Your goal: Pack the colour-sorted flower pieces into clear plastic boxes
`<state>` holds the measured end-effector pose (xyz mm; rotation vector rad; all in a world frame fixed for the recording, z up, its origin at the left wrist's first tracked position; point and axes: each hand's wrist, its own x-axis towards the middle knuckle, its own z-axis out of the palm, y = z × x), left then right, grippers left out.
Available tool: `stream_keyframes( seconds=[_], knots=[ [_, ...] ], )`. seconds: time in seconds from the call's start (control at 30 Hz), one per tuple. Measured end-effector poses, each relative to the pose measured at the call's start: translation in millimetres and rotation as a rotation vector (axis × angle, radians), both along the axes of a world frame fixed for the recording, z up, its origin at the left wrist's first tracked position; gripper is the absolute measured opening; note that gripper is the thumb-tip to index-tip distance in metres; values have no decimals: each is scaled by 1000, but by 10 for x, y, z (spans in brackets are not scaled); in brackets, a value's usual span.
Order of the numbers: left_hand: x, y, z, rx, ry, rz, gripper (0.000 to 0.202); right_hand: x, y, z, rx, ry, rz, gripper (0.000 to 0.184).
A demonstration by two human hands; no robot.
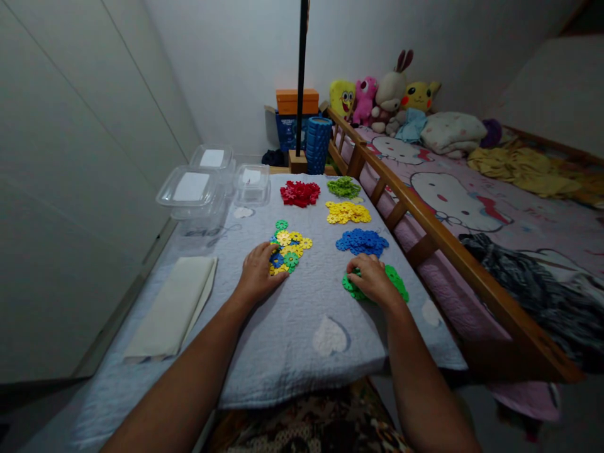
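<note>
My left hand rests against the left side of a mixed heap of flower-shaped plastic pieces, yellow, blue and green. Its thumb and fingers are spread apart around the heap's edge. Over on the right, my right hand is above a pile of green flower-shaped pieces, covering part of it. Thumb and forefinger curl toward each other there; what is between them, if anything, I cannot make out. Just beyond lies a blue pile, then a yellow pile, a light green pile and a red pile.
Clear plastic boxes with white labels stand at the back left of the cloth-covered table. A folded cream cloth lies at left. A wooden bed rail borders the right side; a black pole rises behind.
</note>
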<state>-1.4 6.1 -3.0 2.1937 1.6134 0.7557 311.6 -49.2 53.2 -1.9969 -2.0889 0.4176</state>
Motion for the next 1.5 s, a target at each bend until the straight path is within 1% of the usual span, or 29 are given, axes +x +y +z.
stream_keyframes(
  seconds=[0.1, 0.2, 0.33, 0.4, 0.5, 0.6, 0.7, 0.77, 0.9, 1.0, 1.07, 1.13, 1.23, 1.3, 1.37, 1.43, 1.47, 1.5],
  knots=[
    [8, -10, 17, -14, 8, 5, 69, -22, -9, 3, 11, -29, -16, 14],
    [20, -31, 42, -14, 20, 16, 69, -96, 55, 71, 30, -14, -22, 18],
    [34, -70, 90, 0, 54, 56, 70, -356, 271, 212, 32, -13, 62, 23],
    [38, -87, 113, 11, 68, 80, 71, -540, 405, 236, 16, -39, 117, 26],
    [38, -104, 140, 0, 96, 123, 72, -804, 582, 159, 5, -86, 162, 38],
    [32, -110, 156, -26, 134, 161, 76, -984, 693, -13, 27, -102, 170, 48],
    [18, -111, 168, -46, 180, 188, 81, -1064, 740, -167, 55, -92, 168, 50],
    [3, -113, 179, -61, 207, 198, 83, -1076, 750, -217, 52, -102, 167, 46],
    [-39, -119, 205, -63, 216, 193, 82, -1050, 757, -206, 41, -142, 172, 37],
    [-62, -122, 220, -52, 207, 159, 74, -1009, 760, -164, 45, -135, 152, 33],
    [-67, -121, 228, -47, 197, 143, 68, -966, 763, -133, 65, -116, 132, 33],
    [-65, -119, 239, -59, 178, 130, 65, -902, 777, -93, 64, -75, 132, 31],
    [-59, -115, 255, -91, 142, 102, 65, -742, 855, -2, -11, 44, 177, 18],
    [-58, -115, 257, -100, 121, 92, 63, -581, 960, 75, -27, 140, 187, 12],
    [-61, -113, 247, -103, 103, 89, 61, -379, 1106, 154, 16, 244, 138, 11],
    [-65, -107, 228, -104, 90, 85, 59, -151, 1275, 221, 49, 375, 25, 9],
    [-67, -103, 217, -102, 84, 79, 58, -36, 1361, 246, 48, 452, -61, 8],
    [-69, -98, 205, -100, 77, 72, 57, 75, 1444, 263, 47, 535, -183, 8]
  ],
)
